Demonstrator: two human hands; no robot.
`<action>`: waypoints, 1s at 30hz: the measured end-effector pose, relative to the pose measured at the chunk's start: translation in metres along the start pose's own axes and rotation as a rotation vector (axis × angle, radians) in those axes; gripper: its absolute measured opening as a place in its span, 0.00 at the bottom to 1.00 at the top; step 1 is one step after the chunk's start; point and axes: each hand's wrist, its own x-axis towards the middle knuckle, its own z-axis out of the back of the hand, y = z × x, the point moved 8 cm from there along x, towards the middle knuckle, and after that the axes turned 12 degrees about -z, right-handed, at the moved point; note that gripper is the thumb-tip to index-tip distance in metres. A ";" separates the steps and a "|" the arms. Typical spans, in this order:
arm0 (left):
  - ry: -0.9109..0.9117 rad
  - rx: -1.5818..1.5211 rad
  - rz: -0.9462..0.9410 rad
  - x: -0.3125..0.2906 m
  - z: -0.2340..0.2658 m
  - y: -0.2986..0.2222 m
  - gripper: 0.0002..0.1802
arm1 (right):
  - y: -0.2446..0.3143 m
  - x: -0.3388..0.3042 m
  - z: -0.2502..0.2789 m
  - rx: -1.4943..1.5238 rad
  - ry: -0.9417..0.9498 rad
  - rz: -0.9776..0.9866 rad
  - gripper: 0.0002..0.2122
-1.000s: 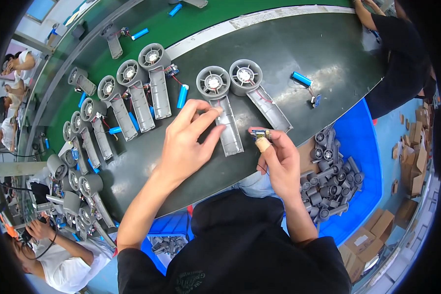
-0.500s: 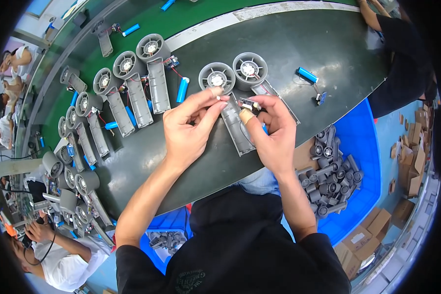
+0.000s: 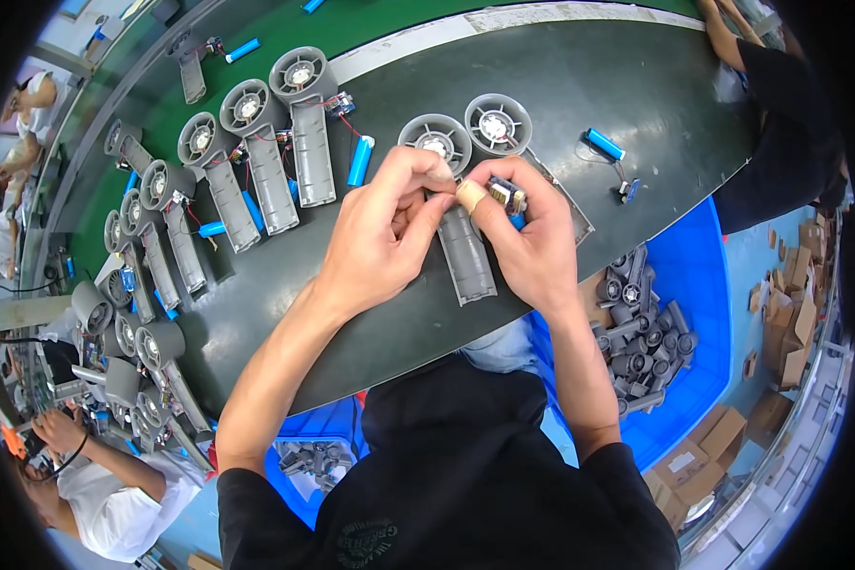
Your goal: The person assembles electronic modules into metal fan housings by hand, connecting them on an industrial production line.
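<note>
Left hand: Thumb and forefinger of the left hand [image 3: 380,233] were drawn nearly together, the other fingers curled; anything between the tips was too small to tell.
Right hand: The right hand [image 3: 532,242] was closed on a circuit board [image 3: 508,195], gripped between thumb and fingers, apparently to steady it while leaving the side toward the left fingertips accessible.
Thumb cover: A tan wrap [image 3: 474,194] covered the right thumb, probably as protection.
Blue cell: A blue piece [image 3: 517,220], likely a battery, showed below the board, mostly hidden by the right hand.
Near housing: The grey fan housing [image 3: 467,261] lay beneath both hands, its handle channel upward, presumably for access to the interior.
Second housing: Another housing [image 3: 499,123] lay just beside it, partly covered by the right hand.
Spare cell: A wired blue battery [image 3: 605,144] lay farther right on the dark worktable [image 3: 617,85], apart from the housings, probably for easy reach.
</note>
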 end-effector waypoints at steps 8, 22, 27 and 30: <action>0.027 0.541 -0.526 -0.001 -0.010 -0.038 0.14 | -0.021 -0.005 -0.001 0.423 0.084 -0.452 0.04; 0.043 0.769 -0.654 -0.005 -0.012 -0.034 0.19 | -0.031 -0.025 0.003 0.507 0.208 -0.468 0.14; 0.007 0.552 -0.405 -0.004 -0.006 -0.029 0.13 | -0.030 -0.035 0.006 0.120 0.100 -0.160 0.23; -0.003 0.510 -0.395 -0.002 -0.007 -0.029 0.13 | -0.024 -0.031 0.008 -0.009 0.060 -0.101 0.23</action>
